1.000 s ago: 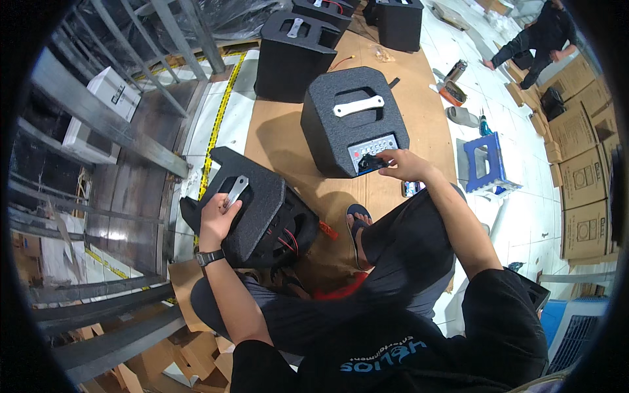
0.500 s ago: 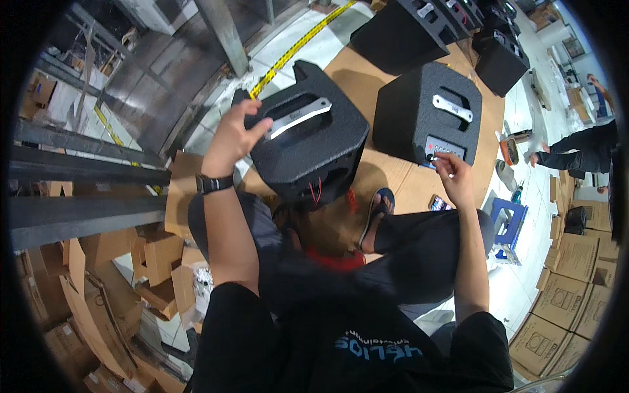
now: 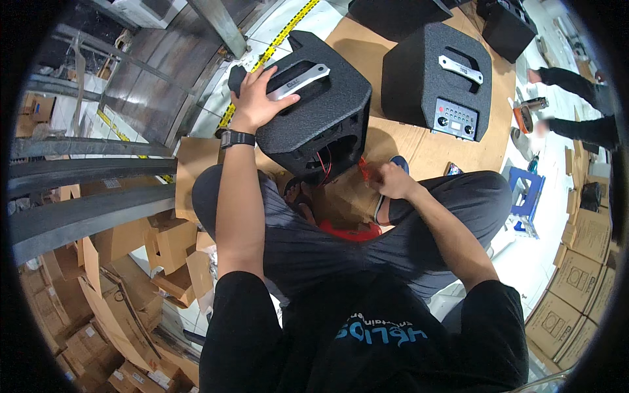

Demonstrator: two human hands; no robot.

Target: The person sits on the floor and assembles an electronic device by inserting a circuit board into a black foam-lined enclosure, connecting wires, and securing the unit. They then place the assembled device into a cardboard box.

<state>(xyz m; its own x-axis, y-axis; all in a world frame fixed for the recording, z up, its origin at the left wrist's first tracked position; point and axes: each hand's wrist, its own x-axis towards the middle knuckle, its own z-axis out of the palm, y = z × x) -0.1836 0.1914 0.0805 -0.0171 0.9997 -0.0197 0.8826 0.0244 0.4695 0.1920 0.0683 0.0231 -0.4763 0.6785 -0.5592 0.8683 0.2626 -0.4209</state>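
Observation:
A black speaker cabinet [image 3: 314, 111] with a silver handle strip [image 3: 300, 82] stands tilted before me on the left. My left hand [image 3: 259, 98] lies on its top beside the handle, fingers spread. Thin red wires [image 3: 324, 162] come out of the cabinet's open near side. Just right of that opening is my right hand [image 3: 394, 181], its fingers curled together beside a small bright red item [image 3: 364, 170]. Whatever the fingers hold is hidden. A second black speaker [image 3: 432, 78], with a control panel [image 3: 455, 119] of knobs and buttons, stands to the right, untouched.
Cardboard sheet [image 3: 406, 141] lies under the speakers. More black speakers [image 3: 508, 29] stand farther off. At the right are a blue plastic frame [image 3: 524, 193], stacked cartons [image 3: 563, 298] and another person's arm [image 3: 576, 131]. Metal rails [image 3: 92, 173] and opened boxes [image 3: 173, 249] are on the left.
My right hand has left the second speaker's control panel and come down and left beside the nearer cabinet's opening. My left hand now lies flatter on the cabinet top. The view has shifted.

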